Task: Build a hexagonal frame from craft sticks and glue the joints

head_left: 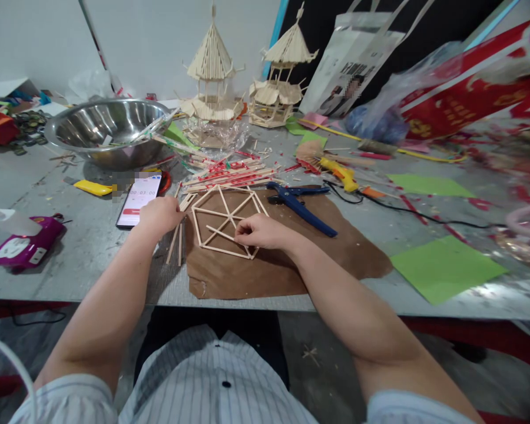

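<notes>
A hexagonal frame of thin wooden sticks with spokes (197,228) lies on a brown sheet of paper (327,259). Over its right side, my right hand (265,232) has thumb and fingers pinched around a wooden stick (218,232), which points left across the frame. My left hand (159,215) is closed at the frame's left, its fingertips at a bunch of loose wooden sticks (179,238); whatever it grips is hidden. Just beyond that hand lies a phone (135,200) showing a timer.
Blue pliers (300,207) and a yellow glue gun (341,174) with a black cord lie to the right. Behind are red-marked sticks (234,171), a steel bowl (110,150) and two stick pagodas (209,59). A yellow cutter (92,187) is at left; green paper (446,268) at right.
</notes>
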A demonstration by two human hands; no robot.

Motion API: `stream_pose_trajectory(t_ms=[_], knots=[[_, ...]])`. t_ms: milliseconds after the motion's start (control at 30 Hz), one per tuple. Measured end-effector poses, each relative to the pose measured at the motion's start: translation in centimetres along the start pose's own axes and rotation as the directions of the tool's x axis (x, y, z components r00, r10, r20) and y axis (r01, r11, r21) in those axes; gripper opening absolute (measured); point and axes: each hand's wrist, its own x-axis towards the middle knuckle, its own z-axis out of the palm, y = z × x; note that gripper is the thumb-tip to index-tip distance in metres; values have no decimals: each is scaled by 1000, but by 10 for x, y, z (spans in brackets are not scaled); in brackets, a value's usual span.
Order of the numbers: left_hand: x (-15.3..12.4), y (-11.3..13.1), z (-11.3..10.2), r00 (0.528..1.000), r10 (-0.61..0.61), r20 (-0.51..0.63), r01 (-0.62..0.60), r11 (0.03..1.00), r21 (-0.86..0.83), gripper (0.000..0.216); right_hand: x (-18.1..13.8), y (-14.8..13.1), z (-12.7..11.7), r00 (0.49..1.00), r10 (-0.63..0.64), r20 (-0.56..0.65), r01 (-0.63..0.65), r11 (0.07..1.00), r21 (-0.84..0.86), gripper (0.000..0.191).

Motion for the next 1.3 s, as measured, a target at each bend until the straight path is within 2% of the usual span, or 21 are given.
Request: stream_pose_trajectory(t_ms=[167,500,633,767,867,1000,1133,1200,1300], knots=[[-4,-1,-3,993,52,103,-62,994,90,41,2,4,2,996,15,-90,-12,1000,27,16],[-19,2,-11,966,152,207,-188,969,164,45,2,2,3,994,-8,-105,13,999,44,18],[-19,2,-10,945,212,250,-257,953,163,42,3,2,4,989,-16,-147,23,999,49,18],[-18,1,-7,925,276,261,-321,935,149,30,4,3,6,963,-22,-267,41,997,63,19],[-18,1,-4,914,312,258,-349,930,113,27,4,5,5,917,13,-399,22,996,82,23],[-18,2,-2,923,311,226,-337,938,82,25,6,10,1,863,80,-499,-60,997,54,22],[-19,4,-6,929,347,129,-353,935,33,25,9,20,-7,806,176,-566,-260,963,-72,21],[-22,7,-8,916,399,52,-397,917,-36,25,10,25,-10,778,214,-591,-352,927,-127,21],[-26,16,-8,872,481,-93,-490,854,-176,25,11,31,-14,748,274,-605,-439,887,-141,22]])
